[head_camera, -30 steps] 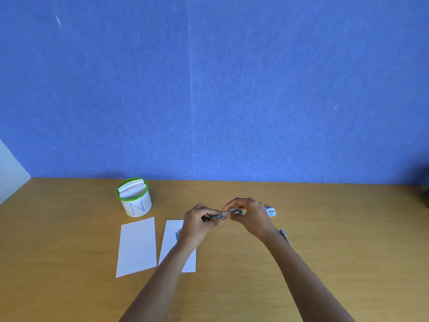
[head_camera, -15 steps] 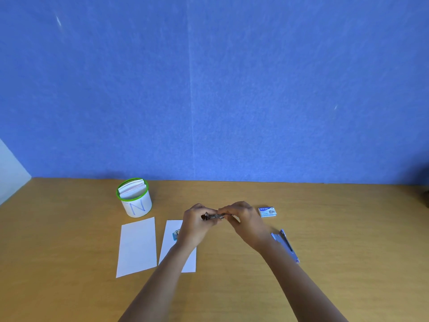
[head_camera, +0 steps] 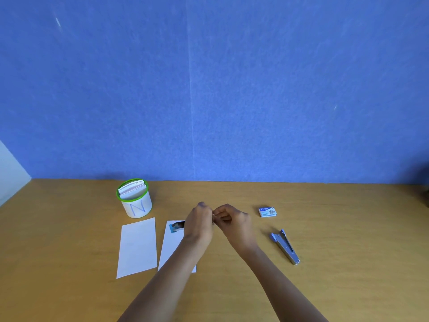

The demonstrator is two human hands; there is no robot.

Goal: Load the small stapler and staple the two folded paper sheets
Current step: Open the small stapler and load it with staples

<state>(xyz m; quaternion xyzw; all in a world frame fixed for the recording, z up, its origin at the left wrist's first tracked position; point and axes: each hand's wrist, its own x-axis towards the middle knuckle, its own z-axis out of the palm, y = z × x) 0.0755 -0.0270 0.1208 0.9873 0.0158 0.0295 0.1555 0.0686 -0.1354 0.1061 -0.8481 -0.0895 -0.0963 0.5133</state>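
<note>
Two hands meet just above the desk point(head_camera: 336, 228), fingertips touching. The left hand point(head_camera: 199, 225) and right hand point(head_camera: 235, 223) are both curled tight, pinching a metal strip point(head_camera: 214, 215); only a sliver of it shows between them. A second ago that strip spanned a clear gap between the hands, and half a second ago the gap was shorter. Now it is closed, so the strip has probably been snapped or gathered to a length that fits, though the fingers hide which.

The stapler point(head_camera: 285, 247) lies on the desk to the right of the right wrist, apart from both hands and, I judge, not yet loaded. Earlier the right arm covered it; now it is in full view, as is the box point(head_camera: 267, 211) behind it. Both sheets point(head_camera: 137, 247) lie side by side at left, unmoved, with the left forearm crossing the right one.
</note>
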